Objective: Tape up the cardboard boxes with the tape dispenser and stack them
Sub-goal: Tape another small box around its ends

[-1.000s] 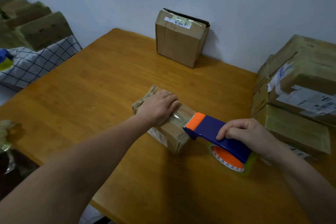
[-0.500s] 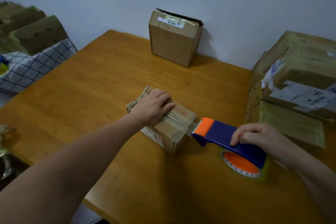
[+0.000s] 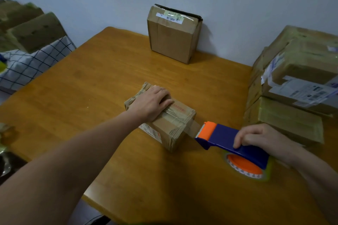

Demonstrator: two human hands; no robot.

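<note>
- A small cardboard box (image 3: pixel 170 129) is sitting mid-table, directly under the fingers of the left hand (image 3: pixel 151 104), which are lying straight and close together, pressing flat on its top.
- A clear tape strip (image 3: pixel 192 129) is running from just beyond those fingertips, over the box's right edge, to the orange mouth of the blue tape dispenser (image 3: pixel 225 137).
- The right hand (image 3: pixel 261 139) is gripping the dispenser's handle, fingers curled over it, the tape roll (image 3: pixel 245 166) hanging below them near the wooden table (image 3: pixel 109 82).
- A stack of taped boxes (image 3: pixel 300 86) is standing just behind the right-hand fingers.
- A taller box (image 3: pixel 173 42) is standing against the wall, well beyond the left fingertips.
- A checked cloth (image 3: pixel 27 64) is lying far left of the left hand.
</note>
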